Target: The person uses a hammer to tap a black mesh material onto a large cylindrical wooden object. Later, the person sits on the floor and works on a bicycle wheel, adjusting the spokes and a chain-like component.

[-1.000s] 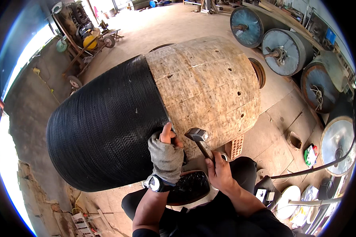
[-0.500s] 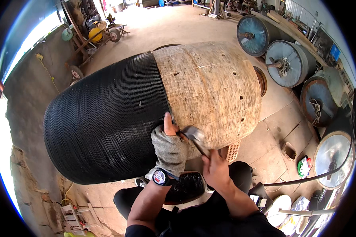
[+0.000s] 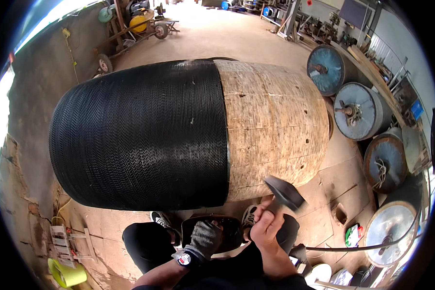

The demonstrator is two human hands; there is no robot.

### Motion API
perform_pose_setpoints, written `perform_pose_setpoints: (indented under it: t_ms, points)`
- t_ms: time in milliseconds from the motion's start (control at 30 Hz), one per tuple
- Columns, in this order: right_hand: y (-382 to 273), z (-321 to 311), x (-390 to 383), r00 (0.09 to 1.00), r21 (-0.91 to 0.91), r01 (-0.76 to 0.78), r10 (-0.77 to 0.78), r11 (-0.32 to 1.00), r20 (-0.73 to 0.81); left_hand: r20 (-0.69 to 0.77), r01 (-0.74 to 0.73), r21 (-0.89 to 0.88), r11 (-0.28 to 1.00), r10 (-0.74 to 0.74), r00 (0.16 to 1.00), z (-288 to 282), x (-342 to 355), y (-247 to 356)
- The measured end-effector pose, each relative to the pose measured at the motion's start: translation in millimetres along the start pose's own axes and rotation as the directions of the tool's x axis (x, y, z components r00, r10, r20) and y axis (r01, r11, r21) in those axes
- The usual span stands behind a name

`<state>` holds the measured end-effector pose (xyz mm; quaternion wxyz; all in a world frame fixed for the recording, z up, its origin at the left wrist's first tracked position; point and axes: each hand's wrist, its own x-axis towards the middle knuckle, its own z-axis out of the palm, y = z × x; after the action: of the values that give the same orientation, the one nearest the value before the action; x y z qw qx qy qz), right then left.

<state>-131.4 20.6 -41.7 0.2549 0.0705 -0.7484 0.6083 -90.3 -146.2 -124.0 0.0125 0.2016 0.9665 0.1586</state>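
half-black roller (image 3: 191, 133), tan floor (image 3: 203, 41), grey wall (image 3: 38, 106)

No words, numbers or signs are showing legibly; the wristwatch (image 3: 184, 259) and the green, white and red packet (image 3: 354, 235) are appearing too small to read.

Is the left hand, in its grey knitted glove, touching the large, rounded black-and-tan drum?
Apart. The head view shows the left hand below the drum, with part of the dark, shallow container visible between them.
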Motion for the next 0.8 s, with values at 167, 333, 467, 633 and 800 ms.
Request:
perform_pose_setpoints:
  t_ms: [167,333,467,633,800]
  points:
    - [32,14,9,0.962,-0.475,0.16,-0.028,0.865,0.273,-0.095,0.212,0.208,0.955,-0.196,0.976,44,-16,12]
    - [18,9,-15,0.991,0.114,0.134,-0.13,0.984,-0.042,-0.084,0.071,0.151,0.986,-0.058,0.995,27,-12,13]
    - [27,16,7,0.957,-0.576,0.095,0.085,0.812,0.277,0.01,0.055,0.218,0.974,-0.059,0.998,28,-12,15]
    - [-7,11,0,0.998,-0.027,0.055,-0.054,0.998,0.031,-0.194,0.179,0.181,0.967,-0.143,0.97,42,-15,19]
    - [21,16,14,0.963,-0.642,0.199,-0.026,0.741,0.268,-0.114,0.116,0.194,0.974,-0.095,0.989,36,-15,22]
